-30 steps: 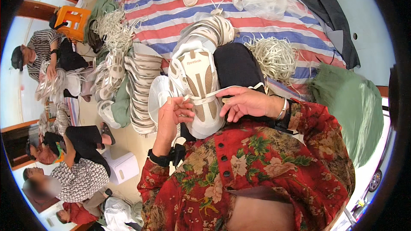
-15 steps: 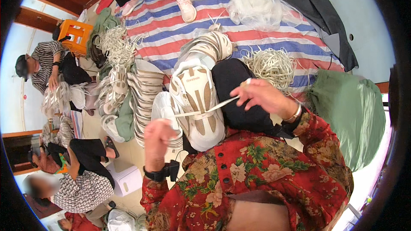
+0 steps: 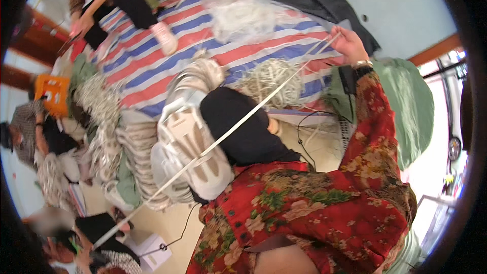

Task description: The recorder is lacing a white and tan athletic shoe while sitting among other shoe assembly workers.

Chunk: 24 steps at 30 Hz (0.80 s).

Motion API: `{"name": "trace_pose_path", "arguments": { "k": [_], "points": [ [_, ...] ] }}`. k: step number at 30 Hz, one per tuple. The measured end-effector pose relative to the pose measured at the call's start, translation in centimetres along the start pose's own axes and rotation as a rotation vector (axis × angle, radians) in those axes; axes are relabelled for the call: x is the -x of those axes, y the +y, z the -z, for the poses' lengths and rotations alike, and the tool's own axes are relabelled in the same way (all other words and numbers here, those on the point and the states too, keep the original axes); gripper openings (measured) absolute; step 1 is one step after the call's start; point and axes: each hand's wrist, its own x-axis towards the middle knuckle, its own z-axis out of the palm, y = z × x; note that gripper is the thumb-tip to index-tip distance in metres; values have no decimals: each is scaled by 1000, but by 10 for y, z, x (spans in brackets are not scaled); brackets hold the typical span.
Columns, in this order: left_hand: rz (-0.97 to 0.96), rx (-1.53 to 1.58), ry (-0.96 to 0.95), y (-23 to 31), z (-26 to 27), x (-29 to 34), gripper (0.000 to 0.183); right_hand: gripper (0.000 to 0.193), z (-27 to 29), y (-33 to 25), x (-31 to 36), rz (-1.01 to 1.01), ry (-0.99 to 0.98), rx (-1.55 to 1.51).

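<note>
Red, white and blue stripes cross the floor sheet [image 3: 147,89]. Close to the person's body, a white-and-tan sneaker [image 3: 187,144] rests beside the black-trousered knee [image 3: 231,111], toe toward the floral shirt [image 3: 274,200]. Over it runs a pale flat lace [image 3: 248,115], pulled nearly straight and reaching well past both sides of the shoe; half a second ago only a short span of it lay between the hands. That suggests its slack is largely drawn out, though blur hides how it passes through the shoe. The right hand [image 3: 350,45] has swung up and away, fingers pinched together on the lace, which looks doubled there. At the lower-left end, blur and a co-worker's limbs make the left hand's grip impossible to tell. Farther out sit nested sneakers [image 3: 134,155] to the left and a tangle of laces [image 3: 261,83] beyond the knee.
</note>
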Motion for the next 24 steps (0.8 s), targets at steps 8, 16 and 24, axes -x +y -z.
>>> {"name": "trace_pose_path", "arguments": {
  "k": [8,16,24],
  "points": [
    [171,-87,-149,14,-59,33,36,21,108,-135,-1,607,215,430],
    [152,-107,-168,2,-32,34,40,40,258,-239,44,680,757,1449],
    [-50,227,-302,69,-35,99,44,28,89,-7,-9,383,-153,1151]
  ]
}}
